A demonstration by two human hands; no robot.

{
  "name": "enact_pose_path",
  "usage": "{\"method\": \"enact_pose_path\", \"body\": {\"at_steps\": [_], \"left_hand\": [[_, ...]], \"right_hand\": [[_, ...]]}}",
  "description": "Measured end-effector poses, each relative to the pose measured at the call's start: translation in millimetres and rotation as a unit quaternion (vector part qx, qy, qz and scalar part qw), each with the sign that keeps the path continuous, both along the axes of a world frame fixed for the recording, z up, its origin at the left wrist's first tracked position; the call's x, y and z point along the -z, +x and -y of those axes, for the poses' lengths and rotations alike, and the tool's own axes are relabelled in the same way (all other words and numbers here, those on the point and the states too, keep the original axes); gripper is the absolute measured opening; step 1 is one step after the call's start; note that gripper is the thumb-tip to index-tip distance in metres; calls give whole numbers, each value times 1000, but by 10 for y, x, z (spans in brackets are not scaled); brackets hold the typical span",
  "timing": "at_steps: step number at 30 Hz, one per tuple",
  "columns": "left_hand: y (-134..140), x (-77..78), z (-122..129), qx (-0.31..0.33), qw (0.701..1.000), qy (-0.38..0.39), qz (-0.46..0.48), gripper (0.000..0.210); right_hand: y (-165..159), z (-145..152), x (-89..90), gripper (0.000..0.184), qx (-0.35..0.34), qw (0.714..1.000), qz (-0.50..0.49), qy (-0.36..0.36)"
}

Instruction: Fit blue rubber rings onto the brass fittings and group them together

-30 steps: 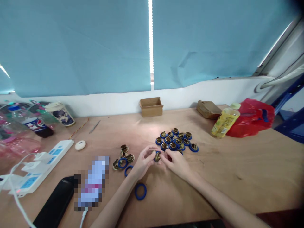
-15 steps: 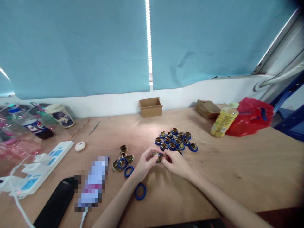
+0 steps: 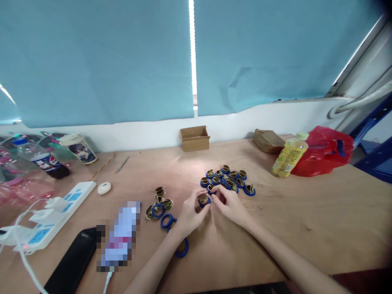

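My left hand (image 3: 192, 213) pinches a round brass-coloured piece with a raised bar, set in a blue ring (image 3: 204, 201), between thumb and fingers. Just to its right is my right hand (image 3: 228, 204), its fingers curved and its thumb apart from them, with nothing visible in it. Its fingertips are close to the near edge of a cluster of similar blue-ringed brass pieces (image 3: 230, 182); whether they touch is hard to see. Left of my left hand lie several brass pieces without rings (image 3: 167, 204). Loose blue rings (image 3: 166, 221) lie beside them, one partly hidden by my left forearm.
A small open cardboard box (image 3: 195, 143) stands by the wall. At right are a yellow-labelled bottle (image 3: 289, 157), a red plastic bag (image 3: 318, 161) and a brown package (image 3: 268, 141). A power strip (image 3: 61, 216), a phone (image 3: 121, 237) and a black case (image 3: 72, 261) occupy the left.
My right hand has come away from the piece that both hands were at and shifted slightly up. The ringed piece now shows in my left hand's fingers.
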State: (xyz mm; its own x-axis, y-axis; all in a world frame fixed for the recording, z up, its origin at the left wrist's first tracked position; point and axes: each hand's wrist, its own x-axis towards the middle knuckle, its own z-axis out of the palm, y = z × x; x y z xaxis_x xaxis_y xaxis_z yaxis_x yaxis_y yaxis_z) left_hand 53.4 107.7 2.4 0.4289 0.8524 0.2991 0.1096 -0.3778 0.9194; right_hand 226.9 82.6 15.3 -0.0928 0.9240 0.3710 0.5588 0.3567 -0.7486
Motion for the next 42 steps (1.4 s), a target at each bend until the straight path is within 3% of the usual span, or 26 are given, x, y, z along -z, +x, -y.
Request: {"method": "enact_pose_path", "body": {"at_steps": [4,12,19,23,26,29,34,38,42], "left_hand": [[5,-5,50,23,995,74,-70,46],[-34,-32,44,60,984,87,-141,42],[-56,23,8,39,957,176,-229,38],[-96,41,-20,34,940,206,-268,46],[-124,71,-31,38,926,210,-312,50],[-130,104,-30,41,913,211,-346,52],[-120,134,-25,40,914,214,-342,53],[-118,131,-22,39,920,210,-329,52],[-119,118,-20,41,913,210,-346,53]], "right_hand": [[-6,-2,41,13,-46,998,44,28],[1,16,93,12,-62,981,169,69],[0,15,128,13,-58,978,184,83],[41,4,100,14,-46,981,173,78],[132,-23,34,14,4,983,151,104],[301,-102,-82,14,95,978,121,139],[761,-465,-328,16,224,949,198,101],[1122,-872,-384,11,249,940,227,59],[1296,-1124,-268,9,239,935,261,-10]]}}
